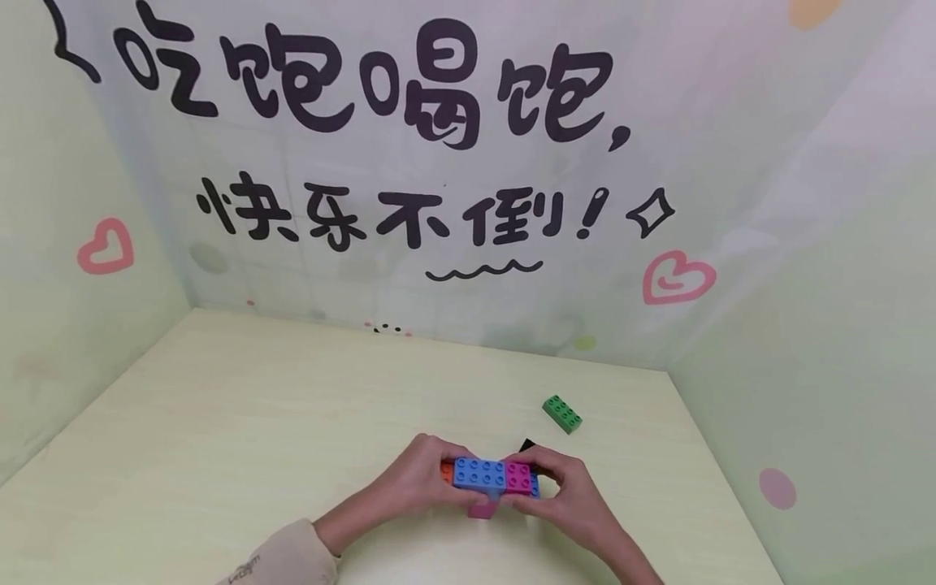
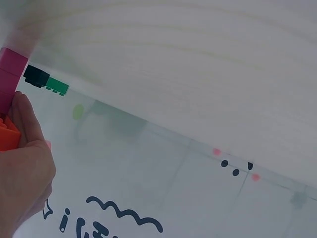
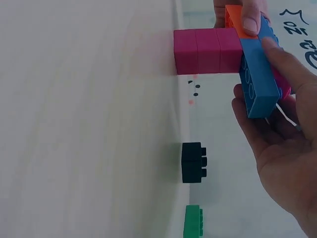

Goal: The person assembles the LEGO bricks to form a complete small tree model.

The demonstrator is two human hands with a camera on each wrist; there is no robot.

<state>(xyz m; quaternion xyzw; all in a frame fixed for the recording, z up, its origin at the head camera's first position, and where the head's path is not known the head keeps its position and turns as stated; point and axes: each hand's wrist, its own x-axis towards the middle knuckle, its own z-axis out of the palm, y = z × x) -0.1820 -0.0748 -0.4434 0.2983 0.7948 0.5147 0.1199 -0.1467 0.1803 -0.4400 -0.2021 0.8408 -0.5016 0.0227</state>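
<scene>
Both hands hold one built assembly of toy building bricks above the table. On its top, a blue brick lies beside a pink brick. Under these sit an orange brick at the left and another blue brick at the right. A column of pink bricks hangs below. My left hand grips the orange end between thumb and fingers. At the opposite end, my right hand pinches the blue and pink bricks. Fingers hide parts of the joints.
A black brick stands on the table beyond the right hand, mostly hidden in the head view. Farther back lies a green brick. Printed walls enclose the pale table at the back and both sides.
</scene>
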